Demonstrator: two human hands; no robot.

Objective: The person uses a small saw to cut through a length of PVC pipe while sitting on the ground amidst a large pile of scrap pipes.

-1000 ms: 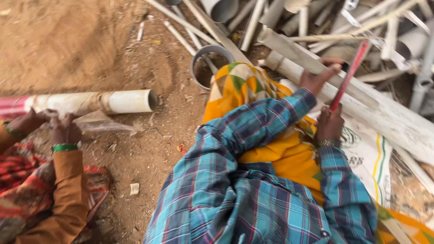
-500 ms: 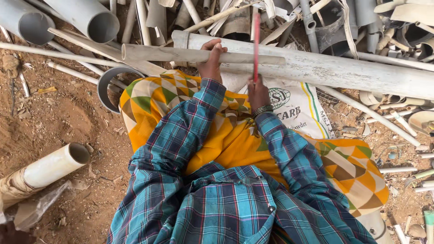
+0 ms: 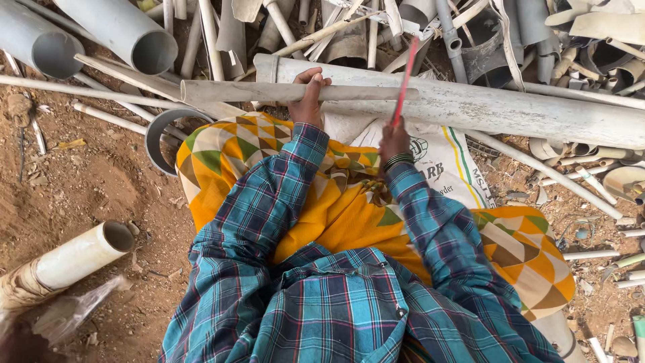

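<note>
My left hand grips a thin grey pipe strip that lies across a thick dirty white pipe. My right hand holds a slim red saw blade, which stands almost upright with its edge on the strip, just right of my left hand. Both arms are in blue checked sleeves, above an orange patterned cloth over my lap.
A heap of cut grey and white pipes fills the top. Two wide grey pipes lie at top left, a pipe ring beside my knee, a cream pipe on the dirt at lower left, a white printed sack under my right arm.
The view swung right, away from another person's hands at the cream pipe. My left hand took hold of the thin strip, and the red blade swung upright onto it.
</note>
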